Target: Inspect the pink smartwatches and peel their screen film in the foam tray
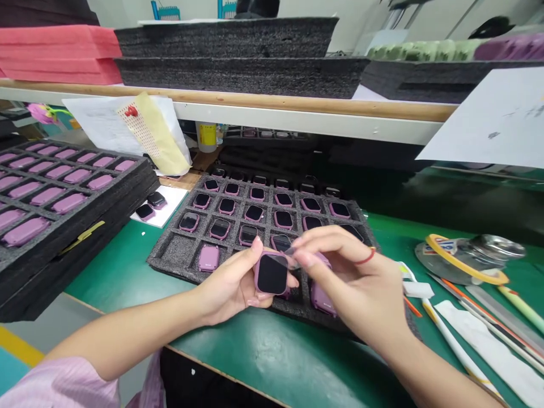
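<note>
1. A long shelf (297,105) loaded with dark and red foam sheets runs across the back. Below it lies the green tabletop (276,357).
2. At the left edge is a stack of trays (63,226) filled with pink cases. On the right, well apart from the hands, lie a tape roll (467,263), rulers and pens.
3. A black foam tray (170,255) sits in the middle of the tabletop, most of its pockets holding dark-screened watches. Both hands hover just above its near edge.
4. The left hand (232,286) is curled closed around a pink watch case (272,273), gripping its sides. The dark screen faces the camera, and its long axis is roughly upright.
5. The right hand (357,283) comes in from the right, as close to the case as the left. Its thumb and forefinger are pinched together and the other fingers are loosely bent.
6. That pinch holds a clear film (293,255) at the case's upper right corner, touching the screen's edge.
</note>
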The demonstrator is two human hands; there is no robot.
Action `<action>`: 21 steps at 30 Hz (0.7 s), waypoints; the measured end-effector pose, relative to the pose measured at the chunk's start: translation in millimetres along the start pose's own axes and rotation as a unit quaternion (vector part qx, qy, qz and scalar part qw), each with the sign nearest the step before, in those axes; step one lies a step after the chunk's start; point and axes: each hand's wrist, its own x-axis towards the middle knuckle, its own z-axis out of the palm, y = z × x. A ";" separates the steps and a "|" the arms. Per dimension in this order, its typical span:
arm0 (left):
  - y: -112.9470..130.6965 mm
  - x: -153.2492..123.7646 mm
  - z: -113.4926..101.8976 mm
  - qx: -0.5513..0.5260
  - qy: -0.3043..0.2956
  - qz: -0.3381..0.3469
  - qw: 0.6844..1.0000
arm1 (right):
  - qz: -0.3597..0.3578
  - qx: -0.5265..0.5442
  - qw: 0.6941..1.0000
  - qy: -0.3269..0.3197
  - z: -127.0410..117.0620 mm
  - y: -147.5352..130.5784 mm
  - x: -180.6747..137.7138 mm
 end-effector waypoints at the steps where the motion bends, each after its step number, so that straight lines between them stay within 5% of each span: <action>1: 0.8 0.0 0.7 0.001 0.000 -0.001 1.000 | 0.023 0.032 0.999 0.025 -1.4 0.8 0.8; 6: 3.6 0.2 1.6 -0.012 0.001 0.001 1.000 | 0.088 0.129 0.984 0.091 -6.4 4.0 1.4; 15: 3.2 -1.1 0.4 -0.016 0.003 -0.001 1.000 | 0.021 0.083 0.991 0.100 -6.7 7.5 3.3; 18: 3.2 -1.3 0.9 -0.013 0.003 -0.001 1.000 | -0.031 0.021 0.993 0.108 -10.9 10.6 2.4; 21: 3.8 -0.8 1.3 -0.014 0.003 -0.004 1.000 | -0.159 -0.090 0.981 0.063 -17.0 11.2 -1.7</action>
